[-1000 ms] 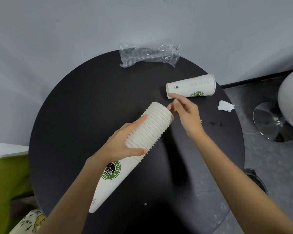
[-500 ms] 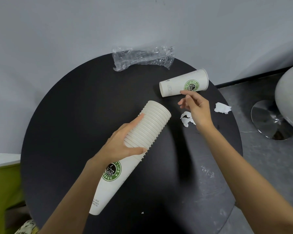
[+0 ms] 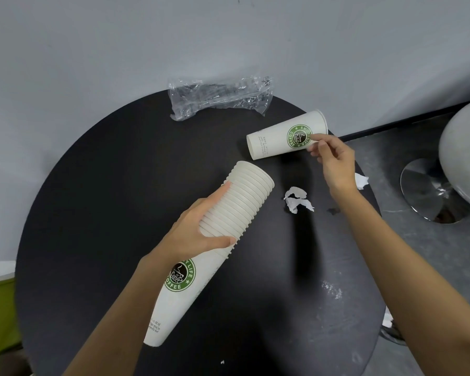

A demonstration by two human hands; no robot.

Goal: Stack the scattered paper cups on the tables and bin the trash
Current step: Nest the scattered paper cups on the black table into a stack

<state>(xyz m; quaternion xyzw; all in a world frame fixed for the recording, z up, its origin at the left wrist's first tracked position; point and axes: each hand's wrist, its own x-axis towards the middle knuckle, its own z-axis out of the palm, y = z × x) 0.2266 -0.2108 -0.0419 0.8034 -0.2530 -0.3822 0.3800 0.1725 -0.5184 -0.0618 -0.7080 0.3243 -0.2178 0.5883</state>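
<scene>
Single white paper cup with green logo (image 3: pixel 285 138): lies on its side at the far right rim of the round black table (image 3: pixel 106 213).
Right grip (image 3: pixel 334 161): fingertips on the cup's wall; whether it has closed cannot be told.
Left grip (image 3: pixel 196 234): clasps the nested white paper cup stack (image 3: pixel 244 196) above the table's middle.
Risk: a nudge could roll the cup off the rim.

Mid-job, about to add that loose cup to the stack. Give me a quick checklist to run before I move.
1. Left hand grips the stack: ok.
2. Stack's rim end unobstructed, pointing toward the loose cup: ok.
3. Right hand firm on the loose cup: cannot tell; fingertips meet its side.
4. Loose cup empty: cannot tell; its mouth faces away.
5. Trash binned: not ok; paper scraps and plastic wrapper lie on the table.
</scene>
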